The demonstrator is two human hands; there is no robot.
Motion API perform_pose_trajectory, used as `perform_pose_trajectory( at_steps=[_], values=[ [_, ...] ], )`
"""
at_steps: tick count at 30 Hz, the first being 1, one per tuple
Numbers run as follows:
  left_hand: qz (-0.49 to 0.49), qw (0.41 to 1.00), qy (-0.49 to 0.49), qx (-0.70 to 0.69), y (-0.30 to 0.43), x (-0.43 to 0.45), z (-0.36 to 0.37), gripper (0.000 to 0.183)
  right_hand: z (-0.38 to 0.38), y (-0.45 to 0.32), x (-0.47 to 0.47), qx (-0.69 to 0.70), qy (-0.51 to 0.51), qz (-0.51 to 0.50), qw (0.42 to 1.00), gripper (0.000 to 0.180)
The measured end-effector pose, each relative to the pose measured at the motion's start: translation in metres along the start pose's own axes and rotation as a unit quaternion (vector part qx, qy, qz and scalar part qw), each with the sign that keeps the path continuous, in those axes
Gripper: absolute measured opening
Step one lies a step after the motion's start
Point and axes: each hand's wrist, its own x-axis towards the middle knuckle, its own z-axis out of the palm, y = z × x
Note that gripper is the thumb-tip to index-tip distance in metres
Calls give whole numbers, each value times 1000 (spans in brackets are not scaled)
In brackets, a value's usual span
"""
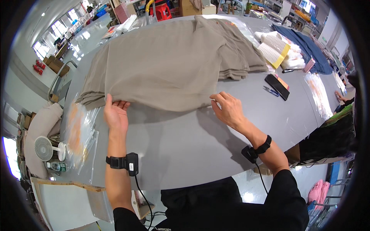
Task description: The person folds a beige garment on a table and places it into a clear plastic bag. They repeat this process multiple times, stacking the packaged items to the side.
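A wide piece of taupe fabric point(164, 63) lies over a stack of the same cloth on the grey table point(173, 156), its near edge bowed toward me. At that edge's left corner is my left hand point(116, 115), palm up, fingers under the cloth and thumb on top, gripping it. My right hand point(228, 109) pinches the right corner between thumb and fingertips. More folded taupe cloth point(237, 55) lies in layers behind and to the right. Both forearms wear black straps with small wired boxes.
Right of the cloth lie a black phone point(277, 87), blue-handled thread snips point(271, 91) and a black marker point(287, 70). Clear plastic bags point(81, 130) lie at the left edge near a white fan point(44, 148) and a bottle point(57, 166). A person's hand point(341, 96) rests at far right.
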Motion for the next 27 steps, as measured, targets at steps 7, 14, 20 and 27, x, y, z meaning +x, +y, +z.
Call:
perform_pose_trajectory(
  at_steps=[7, 14, 20, 27],
  values=[
    [-40, 999, -3, -23, -6, -1, -7, 41, 33, -45, -8, 117, -38, 10, 992, 46],
    [-86, 986, -90, -114, -10, -29, 38, 41, 87, -127, 47, 106, 164, -33, 980, 79],
    [-47, 994, -74, -69, 5, -44, 28, 46, 43, -60, 69, -15, 323, 3, 946, 46],
    [34, 996, 46, -62, -10, -43, -1, 41, -64, -13, -5, -39, 277, -148, 948, 43]
  ],
)
